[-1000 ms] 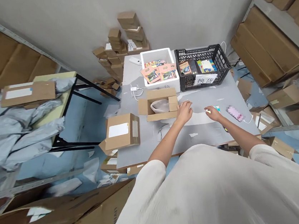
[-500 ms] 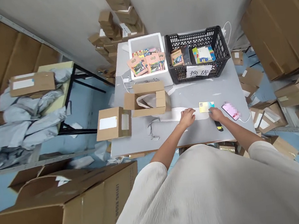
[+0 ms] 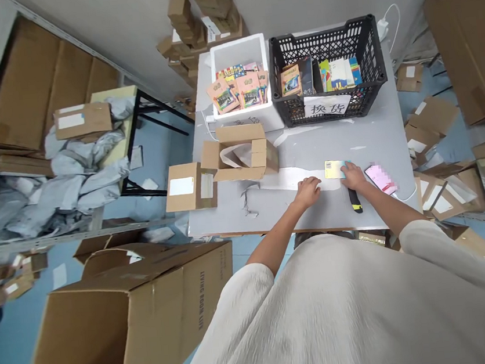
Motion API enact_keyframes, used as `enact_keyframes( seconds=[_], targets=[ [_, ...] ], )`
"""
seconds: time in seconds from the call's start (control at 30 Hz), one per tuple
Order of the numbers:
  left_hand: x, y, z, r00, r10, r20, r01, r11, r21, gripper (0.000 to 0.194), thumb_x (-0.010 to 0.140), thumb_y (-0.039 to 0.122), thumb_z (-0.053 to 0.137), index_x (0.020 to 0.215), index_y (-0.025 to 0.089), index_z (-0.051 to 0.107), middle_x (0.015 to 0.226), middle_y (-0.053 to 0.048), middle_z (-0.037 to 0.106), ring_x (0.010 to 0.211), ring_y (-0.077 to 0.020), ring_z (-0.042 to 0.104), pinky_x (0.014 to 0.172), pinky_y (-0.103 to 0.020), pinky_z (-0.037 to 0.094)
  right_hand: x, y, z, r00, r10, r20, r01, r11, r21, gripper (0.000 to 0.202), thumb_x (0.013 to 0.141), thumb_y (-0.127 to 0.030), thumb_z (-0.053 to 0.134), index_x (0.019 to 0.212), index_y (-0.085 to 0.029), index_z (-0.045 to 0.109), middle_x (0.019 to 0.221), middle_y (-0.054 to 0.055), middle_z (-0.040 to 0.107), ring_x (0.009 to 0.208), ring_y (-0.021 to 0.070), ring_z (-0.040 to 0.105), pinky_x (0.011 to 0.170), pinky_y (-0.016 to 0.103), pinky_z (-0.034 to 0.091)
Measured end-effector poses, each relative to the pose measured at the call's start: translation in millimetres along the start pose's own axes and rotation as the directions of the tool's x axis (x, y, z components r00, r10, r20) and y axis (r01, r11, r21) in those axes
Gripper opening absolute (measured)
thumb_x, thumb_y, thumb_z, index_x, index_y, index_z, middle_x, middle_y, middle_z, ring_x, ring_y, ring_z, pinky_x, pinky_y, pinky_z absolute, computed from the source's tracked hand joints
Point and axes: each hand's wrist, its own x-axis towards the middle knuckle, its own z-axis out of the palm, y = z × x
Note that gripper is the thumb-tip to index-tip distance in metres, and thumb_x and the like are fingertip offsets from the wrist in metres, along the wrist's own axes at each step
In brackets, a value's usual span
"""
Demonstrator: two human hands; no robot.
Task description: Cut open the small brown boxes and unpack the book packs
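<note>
My left hand rests over the front edge of a white paper strip on the grey table, fingers slightly curled and holding nothing I can see. My right hand has its fingers over the right end of a small yellow and blue booklet, which lies flat. Just below that hand is a black and yellow cutter. A pink-screened phone with a white cable lies to its right. An open carton with paper inside stands left of the strip.
A white foam box of books and a black crate with more books stand at the back. A closed carton sits at the table's left edge. A large open carton is at the lower left.
My right hand has moved up off the cutter and onto the booklet's right part. My left hand stays near the paper strip. The whole view has shifted slightly.
</note>
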Motion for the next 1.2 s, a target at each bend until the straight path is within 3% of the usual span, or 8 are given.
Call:
enact_keyframes(
  seconds=[0.4, 0.6, 0.73, 0.83, 0.93, 1.03, 1.13, 1.2],
  targets=[
    [-2.3, 1.4, 5.1, 1.0, 0.013, 0.029, -0.013, 1.0, 0.011, 0.045, 0.106, 0.022, 0.054, 0.147, 0.029, 0.069, 0.156, -0.01, 0.065, 0.143, -0.0333, 0.059, 0.12, -0.052, 0.045, -3.4, -5.8, -41.5, 0.981, -0.17, 0.097, 0.182, 0.974, -0.132, 0.03, 0.102, -0.013, 0.056, 0.126, -0.013, 0.074, 0.125, 0.025, 0.077, 0.117, 0.0362, 0.068, 0.104, 0.045, 0.043],
    [1.7, 5.7, -4.3, 0.983, 0.034, -0.182, -0.03, 0.999, 0.023, 0.049, 0.108, 0.028, 0.057, 0.156, 0.026, 0.061, 0.17, -0.016, 0.051, 0.155, -0.0368, 0.046, 0.123, -0.054, 0.04, -16.4, -37.3, -70.4, 0.924, -0.356, -0.141, 0.349, 0.934, -0.068, 0.03, 0.104, -0.013, 0.052, 0.12, -0.016, 0.077, 0.121, 0.023, 0.078, 0.119, 0.0358, 0.067, 0.109, 0.047, 0.039],
    [3.9, 1.0, -9.8, 0.992, -0.029, -0.12, 0.029, 1.0, -0.002, 0.036, 0.111, 0.027, 0.048, 0.135, 0.025, 0.074, 0.139, -0.015, 0.074, 0.134, -0.0347, 0.063, 0.112, -0.051, 0.045, -25.3, -64.2, -76.3, 0.879, -0.445, -0.171, 0.458, 0.888, 0.039, 0.029, 0.101, -0.014, 0.056, 0.116, -0.021, 0.079, 0.116, 0.016, 0.078, 0.114, 0.0325, 0.068, 0.108, 0.046, 0.043],
    [1.2, -10.6, -7.1, 0.99, -0.104, -0.095, 0.096, 0.992, -0.079, 0.032, 0.109, 0.024, 0.048, 0.117, 0.026, 0.079, 0.121, -0.01, 0.081, 0.12, -0.0319, 0.07, 0.106, -0.048, 0.048, -32.8, -78.8, -68.9, 0.896, -0.326, -0.303, 0.385, 0.909, 0.161, 0.033, 0.103, -0.022, 0.056, 0.129, -0.023, 0.077, 0.131, 0.016, 0.074, 0.127, 0.0346, 0.063, 0.113, 0.049, 0.045],
    [-4.6, -24.8, 1.3, 0.966, -0.23, -0.12, 0.185, 0.936, -0.3, 0.027, 0.106, 0.025, 0.053, 0.107, 0.026, 0.079, 0.108, -0.006, 0.083, 0.107, -0.0277, 0.074, 0.1, -0.044, 0.052, -42.9, -92.1, -52.0, 0.902, 0.065, -0.428, 0.131, 0.901, 0.413, 0.052, 0.102, -0.037, 0.061, 0.152, -0.021, 0.064, 0.153, 0.02, 0.063, 0.143, 0.038, 0.056, 0.118, 0.054, 0.046],
    [-11.0, -35.8, 11.1, 0.938, -0.328, -0.108, 0.204, 0.778, -0.594, 0.023, 0.103, 0.033, 0.059, 0.096, 0.022, 0.079, 0.095, -0.005, 0.082, 0.093, -0.0244, 0.074, 0.087, -0.037, 0.058, -54.2, -107.6, -32.6, 0.919, 0.351, -0.182, -0.099, 0.649, 0.754, 0.058, 0.1, -0.057, 0.063, 0.147, -0.023, 0.064, 0.142, 0.018, 0.071, 0.127, 0.0347, 0.069, 0.106, 0.051, 0.058],
    [-17.0, -42.9, 17.3, 0.919, -0.388, -0.07, 0.189, 0.59, -0.785, 0.022, 0.097, 0.037, 0.066, 0.087, 0.02, 0.077, 0.087, -0.004, 0.08, 0.086, -0.0222, 0.073, 0.081, -0.033, 0.059, -62.1, -123.3, -20.4, 0.964, 0.235, 0.126, -0.186, 0.252, 0.95, 0.05, 0.094, -0.068, 0.068, 0.115, -0.023, 0.072, 0.112, 0.015, 0.081, 0.103, 0.0323, 0.077, 0.09, 0.047, 0.064],
    [-20.5, -46.9, 18.3, 0.914, -0.402, -0.062, 0.163, 0.502, -0.85, 0.019, 0.092, 0.036, 0.07, 0.085, 0.02, 0.077, 0.085, -0.003, 0.079, 0.085, -0.0212, 0.072, 0.081, -0.032, 0.058, -63.8, -131.8, -18.7, 0.97, 0.181, 0.165, -0.179, 0.064, 0.982, 0.047, 0.085, -0.069, 0.079, 0.097, -0.024, 0.07, 0.1, 0.013, 0.081, 0.095, 0.0303, 0.077, 0.085, 0.042, 0.064]
  ],
)
